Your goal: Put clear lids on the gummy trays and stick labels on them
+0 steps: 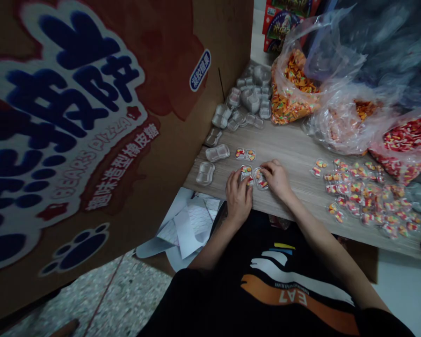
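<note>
My left hand [238,199] has its fingers curled on the near left edge of a small clear plastic candy tray [246,171], with red and orange gummies inside. My right hand [276,179] pinches the right rim of a second filled candy tray [260,179], close beside the first. Just beyond lies another filled tray [245,154], flat on the wood-grain table [284,145]. Empty clear trays [205,173] rest to the left of my hands. My fingertips partly cover both trays that I touch.
A tall printed cardboard box [175,154] walls off the left. Empty trays are heaped [254,89] at the back. Open bags of orange gummies [291,100] and red gummies [407,145] stand at the back right. Several filled trays [372,194] are piled on the right.
</note>
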The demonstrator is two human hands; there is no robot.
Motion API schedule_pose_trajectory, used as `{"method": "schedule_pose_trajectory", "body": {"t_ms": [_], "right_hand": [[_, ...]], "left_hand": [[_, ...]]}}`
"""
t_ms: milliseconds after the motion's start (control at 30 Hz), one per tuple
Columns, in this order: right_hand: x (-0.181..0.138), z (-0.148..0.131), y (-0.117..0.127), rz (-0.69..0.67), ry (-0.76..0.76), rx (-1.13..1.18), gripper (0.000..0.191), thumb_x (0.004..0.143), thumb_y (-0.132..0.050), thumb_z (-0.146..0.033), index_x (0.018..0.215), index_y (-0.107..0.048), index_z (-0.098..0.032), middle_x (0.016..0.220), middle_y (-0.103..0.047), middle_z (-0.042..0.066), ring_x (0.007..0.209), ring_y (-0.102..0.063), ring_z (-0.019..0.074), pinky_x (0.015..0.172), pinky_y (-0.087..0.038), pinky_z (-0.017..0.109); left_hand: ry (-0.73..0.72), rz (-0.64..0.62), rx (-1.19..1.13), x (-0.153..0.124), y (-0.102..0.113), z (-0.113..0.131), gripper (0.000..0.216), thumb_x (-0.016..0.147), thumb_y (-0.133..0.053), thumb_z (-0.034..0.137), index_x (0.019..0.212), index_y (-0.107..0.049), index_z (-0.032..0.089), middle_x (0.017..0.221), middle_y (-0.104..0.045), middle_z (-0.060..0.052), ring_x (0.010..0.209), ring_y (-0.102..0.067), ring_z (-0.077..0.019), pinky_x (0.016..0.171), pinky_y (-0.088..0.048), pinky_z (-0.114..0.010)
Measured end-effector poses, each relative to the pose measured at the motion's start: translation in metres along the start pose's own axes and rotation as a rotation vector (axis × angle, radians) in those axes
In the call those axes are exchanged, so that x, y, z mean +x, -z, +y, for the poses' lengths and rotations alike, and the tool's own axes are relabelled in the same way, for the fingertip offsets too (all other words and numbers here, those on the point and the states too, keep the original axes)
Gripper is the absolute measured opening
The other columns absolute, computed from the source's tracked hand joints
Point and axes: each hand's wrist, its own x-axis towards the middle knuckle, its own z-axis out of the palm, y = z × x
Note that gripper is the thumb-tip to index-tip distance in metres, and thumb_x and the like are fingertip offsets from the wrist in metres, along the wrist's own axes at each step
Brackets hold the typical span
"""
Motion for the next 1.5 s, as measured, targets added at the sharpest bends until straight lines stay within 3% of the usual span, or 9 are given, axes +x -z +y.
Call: {"method": "schedule_pose_trajectory", "body": {"t_ms": [167,267,433,533,767,1000,1100,1333,1500], "right_hand": [[-0.006,-0.009,0.002,0.039,0.104,-0.137,0.030,0.099,-0.046,-0.029,0.108,-0.073,-0.019,0.104,-0.065,0.011,0.096,-0.060,0.0245,0.085,-0.048,0.037],[-0.021,-0.011,0.001,0.046,0.234,-0.242,0.036,0.103,-0.039,-0.028,0.123,-0.068,-0.019,0.121,-0.066,0.014,0.114,-0.058,0.0272,0.097,-0.045,0.041],[-0.051,-0.005,-0.005,-0.117,0.431,-0.452,0.054,0.104,-0.041,-0.037,0.154,-0.040,-0.018,0.162,-0.038,0.010,0.153,-0.024,0.0309,0.120,-0.023,0.053],[-0.064,0.005,-0.003,-0.152,0.418,-0.525,0.064,0.103,-0.042,-0.042,0.159,-0.027,-0.016,0.166,-0.028,0.010,0.156,-0.015,0.0315,0.124,-0.010,0.057],[-0.090,0.035,0.023,-0.155,0.315,-0.551,0.077,0.101,-0.045,-0.047,0.162,-0.011,-0.015,0.167,-0.022,0.014,0.157,-0.013,0.0296,0.125,-0.011,0.057],[-0.098,0.033,0.025,-0.182,0.299,-0.589,0.077,0.099,-0.051,-0.046,0.162,-0.017,-0.018,0.168,-0.020,0.015,0.157,-0.013,0.0310,0.124,-0.010,0.062],[-0.113,0.038,0.029,-0.132,0.249,-0.605,0.071,0.100,-0.048,-0.044,0.161,-0.021,-0.020,0.167,-0.023,0.014,0.156,-0.015,0.0312,0.123,-0.011,0.064],[-0.147,0.073,0.057,0.173,0.069,-0.655,0.057,0.102,-0.038,-0.022,0.158,-0.032,-0.026,0.158,-0.045,0.012,0.150,-0.034,0.0314,0.121,-0.019,0.065],[-0.131,0.080,0.085,0.395,0.046,-0.557,0.047,0.100,-0.042,-0.024,0.146,-0.051,-0.026,0.145,-0.058,0.011,0.142,-0.045,0.0313,0.113,-0.037,0.060]], "left_hand": [[0.061,0.006,-0.028,0.000,0.001,-0.003,0.033,0.099,-0.047,0.027,0.127,-0.059,0.015,0.148,-0.049,-0.020,0.143,-0.039,-0.0302,0.116,-0.034,-0.054],[0.067,0.002,-0.043,0.000,0.001,-0.002,0.033,0.099,-0.047,0.028,0.127,-0.059,0.015,0.148,-0.049,-0.020,0.144,-0.038,-0.0301,0.117,-0.033,-0.054],[0.042,0.000,-0.058,-0.001,0.002,-0.004,0.035,0.099,-0.048,0.026,0.130,-0.059,0.015,0.148,-0.049,-0.020,0.144,-0.039,-0.0290,0.118,-0.033,-0.052],[0.031,-0.009,-0.045,-0.001,0.003,-0.005,0.035,0.099,-0.048,0.025,0.131,-0.058,0.015,0.149,-0.049,-0.018,0.144,-0.038,-0.0282,0.118,-0.033,-0.051],[0.032,-0.013,-0.040,0.000,0.004,-0.006,0.035,0.099,-0.048,0.028,0.131,-0.057,0.016,0.148,-0.050,-0.019,0.143,-0.040,-0.0294,0.116,-0.035,-0.052],[0.022,0.005,-0.080,0.001,0.004,-0.004,0.037,0.099,-0.049,0.029,0.133,-0.057,0.016,0.146,-0.050,-0.019,0.141,-0.041,-0.0289,0.116,-0.035,-0.051],[0.034,0.016,-0.090,-0.001,0.007,-0.006,0.038,0.099,-0.050,0.030,0.135,-0.055,0.018,0.146,-0.050,-0.018,0.141,-0.042,-0.0285,0.117,-0.034,-0.050],[0.024,-0.002,-0.074,0.006,0.000,-0.008,0.053,0.097,-0.055,0.031,0.147,-0.044,0.019,0.149,-0.047,-0.019,0.142,-0.042,-0.0308,0.117,-0.035,-0.051],[0.052,0.003,-0.024,0.014,-0.015,-0.002,0.067,0.094,-0.058,0.036,0.155,-0.034,0.020,0.156,-0.039,-0.021,0.145,-0.038,-0.0364,0.116,-0.035,-0.057]]}}
